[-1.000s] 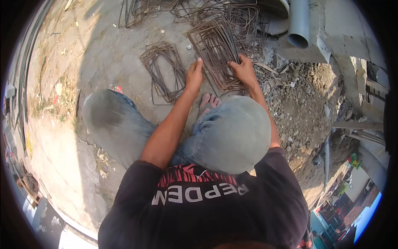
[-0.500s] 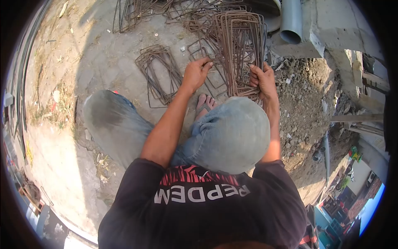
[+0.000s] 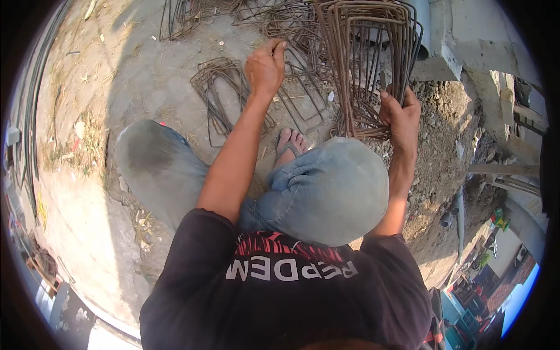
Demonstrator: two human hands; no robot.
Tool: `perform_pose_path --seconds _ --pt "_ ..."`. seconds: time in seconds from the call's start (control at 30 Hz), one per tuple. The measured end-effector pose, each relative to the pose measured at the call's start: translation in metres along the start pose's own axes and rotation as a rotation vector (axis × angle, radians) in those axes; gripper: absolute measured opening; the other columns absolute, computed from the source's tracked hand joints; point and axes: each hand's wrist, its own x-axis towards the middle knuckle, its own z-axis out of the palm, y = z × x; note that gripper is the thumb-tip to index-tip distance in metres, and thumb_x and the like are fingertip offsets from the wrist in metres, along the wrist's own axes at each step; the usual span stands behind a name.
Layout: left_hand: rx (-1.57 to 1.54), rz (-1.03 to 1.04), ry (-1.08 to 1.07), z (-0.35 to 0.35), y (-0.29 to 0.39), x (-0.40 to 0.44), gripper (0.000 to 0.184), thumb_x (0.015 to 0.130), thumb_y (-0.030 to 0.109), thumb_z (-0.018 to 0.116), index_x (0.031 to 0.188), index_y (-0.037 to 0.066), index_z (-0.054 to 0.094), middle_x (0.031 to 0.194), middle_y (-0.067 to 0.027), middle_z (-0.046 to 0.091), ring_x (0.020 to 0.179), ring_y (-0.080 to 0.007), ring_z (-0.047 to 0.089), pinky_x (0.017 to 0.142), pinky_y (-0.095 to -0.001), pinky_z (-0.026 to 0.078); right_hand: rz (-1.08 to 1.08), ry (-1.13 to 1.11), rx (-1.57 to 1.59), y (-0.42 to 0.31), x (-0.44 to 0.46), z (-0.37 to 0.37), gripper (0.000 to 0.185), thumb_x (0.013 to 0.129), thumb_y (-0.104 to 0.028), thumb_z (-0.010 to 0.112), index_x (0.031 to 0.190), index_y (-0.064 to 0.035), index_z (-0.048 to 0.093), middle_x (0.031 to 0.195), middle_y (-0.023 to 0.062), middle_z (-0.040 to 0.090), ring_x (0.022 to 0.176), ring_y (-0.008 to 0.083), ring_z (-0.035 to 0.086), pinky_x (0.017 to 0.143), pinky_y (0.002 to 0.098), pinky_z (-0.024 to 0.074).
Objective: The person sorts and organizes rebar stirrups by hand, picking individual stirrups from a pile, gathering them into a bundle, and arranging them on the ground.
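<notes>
My right hand (image 3: 403, 119) is closed around the side of a bundle of rusty rectangular rebar stirrups (image 3: 349, 70), tilted up beside my knee. Its thumb presses against the near bars. To the left, my left hand (image 3: 265, 70) is closed, thumb and forefinger pinched at the far end of a single rebar stirrup (image 3: 303, 132) on the ground; the exact contact is partly hidden by the fingers. Another small pile of stirrups (image 3: 211, 104) lies left of that forearm, partly covered by it.
More bent stirrups (image 3: 181, 20) lie at the far side. A grey pipe (image 3: 424, 26) and concrete blocks (image 3: 478, 55) stand at far right, above a heap of rubble and soil (image 3: 440, 134). My sandalled foot (image 3: 290, 146) is just below the single stirrup.
My right hand has shifted right with the stirrup bundle, which now stands farther from the single stirrup. My left hand has moved up and left toward that stirrup's far end.
</notes>
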Motion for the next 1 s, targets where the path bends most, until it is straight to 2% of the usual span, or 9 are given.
perform_pose_path --seconds 0.13,0.2,0.33,0.43,0.53,0.6,0.73,0.9,1.0 --pt "0.037 0.397 -0.018 -0.020 0.026 0.034 0.021 0.094 0.025 0.066 0.102 0.008 0.077 0.085 -0.0108 0.075 0.081 -0.0292 0.071 0.072 -0.0389 0.053 -0.053 0.112 0.074 0.005 -0.023 -0.019 0.013 0.090 -0.006 0.072 0.096 -0.0042 0.060 0.066 -0.0044 0.052 0.049 0.0029 0.040 0.044 0.0221 0.0292" --pt "-0.197 0.377 -0.214 -0.007 0.046 0.023 0.021 0.094 0.025 0.067 0.101 0.008 0.076 0.085 -0.0114 0.074 0.083 -0.0309 0.071 0.073 -0.0417 0.053 -0.074 0.171 0.069 0.007 -0.037 -0.029 0.013 0.090 -0.005 0.072 0.096 -0.0041 0.061 0.067 -0.0038 0.052 0.049 0.0029 0.040 0.044 0.0219 0.0295" --pt "0.077 0.636 -0.941 0.021 0.128 0.003 0.024 0.093 0.023 0.066 0.106 0.004 0.074 0.088 -0.0182 0.071 0.083 -0.0376 0.069 0.077 -0.0471 0.053 -0.089 0.277 -0.029 0.008 -0.061 -0.052 0.014 0.091 -0.005 0.072 0.098 -0.0029 0.060 0.067 -0.0030 0.053 0.049 0.0030 0.041 0.044 0.0220 0.0304" --pt "-0.226 0.637 -0.765 0.033 0.145 0.011 0.025 0.094 0.023 0.066 0.108 0.004 0.074 0.086 -0.0217 0.069 0.082 -0.0398 0.068 0.077 -0.0473 0.053 -0.139 0.337 -0.057 -0.002 -0.082 -0.072 0.014 0.091 -0.005 0.071 0.098 -0.0025 0.060 0.067 -0.0028 0.053 0.049 0.0034 0.041 0.044 0.0223 0.0308" --pt "-0.410 0.119 -0.668 -0.011 0.128 0.047 0.026 0.099 0.025 0.063 0.103 0.003 0.076 0.062 -0.0031 0.056 0.056 -0.0125 0.050 0.057 -0.0322 0.042 -0.210 0.393 -0.046 -0.015 -0.103 -0.094 0.014 0.093 -0.006 0.069 0.099 -0.0001 0.058 0.065 -0.0002 0.051 0.049 0.0054 0.041 0.043 0.0225 0.0303" --pt "-0.825 -0.113 -0.471 0.000 0.063 0.072 0.027 0.102 0.025 0.062 0.103 0.001 0.075 0.066 0.0050 0.049 0.060 -0.0037 0.041 0.056 -0.0252 0.035 -0.227 0.417 0.003 -0.022 -0.110 -0.104 0.013 0.093 -0.005 0.067 0.099 0.0006 0.057 0.064 0.0006 0.049 0.048 0.0064 0.041 0.043 0.0230 0.0302" --pt "-0.922 -0.637 -0.327 0.050 -0.050 0.031 0.024 0.104 0.022 0.060 0.107 0.000 0.067 0.077 -0.0007 0.057 0.071 -0.0105 0.054 0.068 -0.0309 0.053 -0.251 0.378 0.134 -0.025 -0.103 -0.102 0.012 0.093 -0.003 0.068 0.099 0.0003 0.058 0.063 0.0000 0.048 0.047 0.0066 0.040 0.042 0.0233 0.0303" --pt "-1.047 -0.824 -0.419 0.061 -0.055 -0.020 0.026 0.105 0.023 0.056 0.114 0.000 0.063 0.086 -0.0068 0.063 0.079 -0.0187 0.063 0.077 -0.0406 0.061 -0.173 0.402 0.164 -0.007 -0.083 -0.078 0.012 0.092 -0.002 0.068 0.098 -0.0016 0.058 0.065 -0.0005 0.049 0.047 0.0060 0.040 0.042 0.0232 0.0316" --pt "-1.031 -0.886 -0.435 0.071 -0.043 0.008 0.033 0.107 0.026 0.053 0.125 0.000 0.061 0.107 -0.0128 0.065 0.097 -0.0235 0.064 0.087 -0.0445 0.058 -0.125 0.350 0.184 0.005 -0.068 -0.060 0.012 0.092 -0.003 0.069 0.098 -0.0018 0.058 0.064 -0.0013 0.049 0.047 0.0058 0.040 0.043 0.0228 0.0322"
